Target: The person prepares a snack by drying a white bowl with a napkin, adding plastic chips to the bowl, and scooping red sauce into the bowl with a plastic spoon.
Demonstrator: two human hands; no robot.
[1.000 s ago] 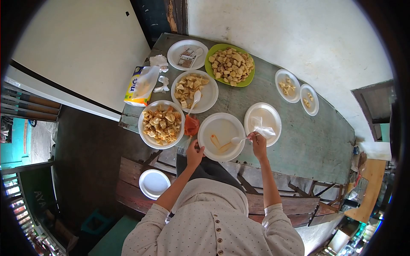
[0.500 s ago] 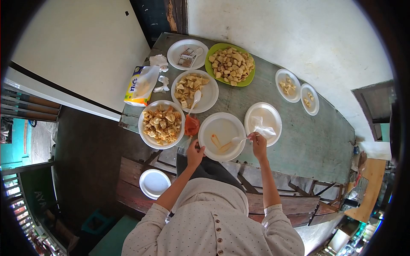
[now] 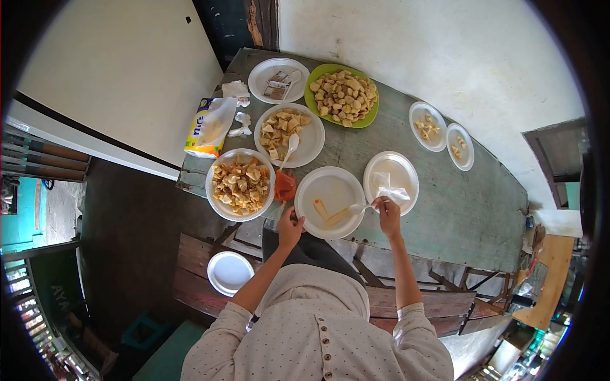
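My left hand [image 3: 291, 230] grips the left rim of a white plate [image 3: 311, 181] at the table's front edge. Orange sauce streaks [image 3: 335, 218] mark the plate's bottom. Between the fingers of my right hand [image 3: 388, 217] is a white plastic spoon [image 3: 359, 208], its bowl over the plate's right side. A second white plate [image 3: 393, 166] with a crumpled clear plastic bag [image 3: 391, 187] lies just beyond my right hand. Near my left hand, a small bag of red sauce [image 3: 285, 186] sits against a plate heaped with sauced, cut pieces of food [image 3: 241, 185].
Behind are a plate of pale pieces [image 3: 279, 130] with a spoon, a green plate of chunks [image 3: 343, 98], and a plate with packets [image 3: 277, 84]. A tissue pack [image 3: 208, 127] lies left. Two small plates [image 3: 428, 127] stand by the wall. Another plate [image 3: 230, 274] rests on the bench.
My right hand has shifted slightly right and toward me with the spoon. The lower sauce streak on the plate looks longer. My left hand stays on the rim.
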